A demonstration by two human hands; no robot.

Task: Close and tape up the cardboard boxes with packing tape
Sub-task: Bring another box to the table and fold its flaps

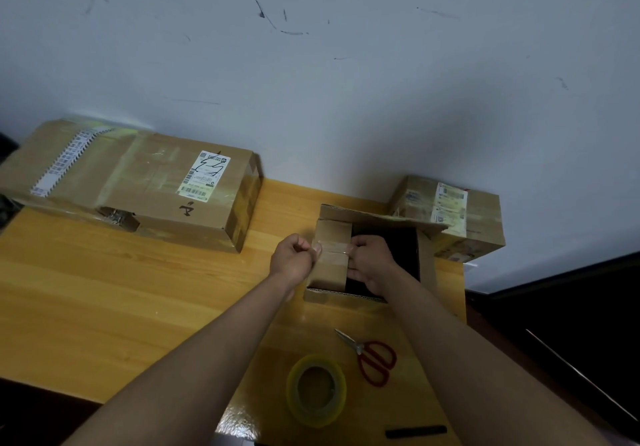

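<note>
A small open cardboard box (427,255) stands on the wooden table, its inside dark. A strip of clear tape (333,247) runs across its folded left flap (330,265). My left hand (294,260) pinches the left end of that strip at the box's outer edge. My right hand (372,262) pinches the strip's right end at the flap's inner edge, fingers reaching into the opening. A roll of clear packing tape (316,389) lies flat near the front of the table.
Red-handled scissors (372,357) lie to the right of the roll. A large taped box (138,182) sits at the back left, a smaller labelled box (457,217) at the back right. A black marker (415,431) lies at the front edge. The table (104,289) ends just right of the open box.
</note>
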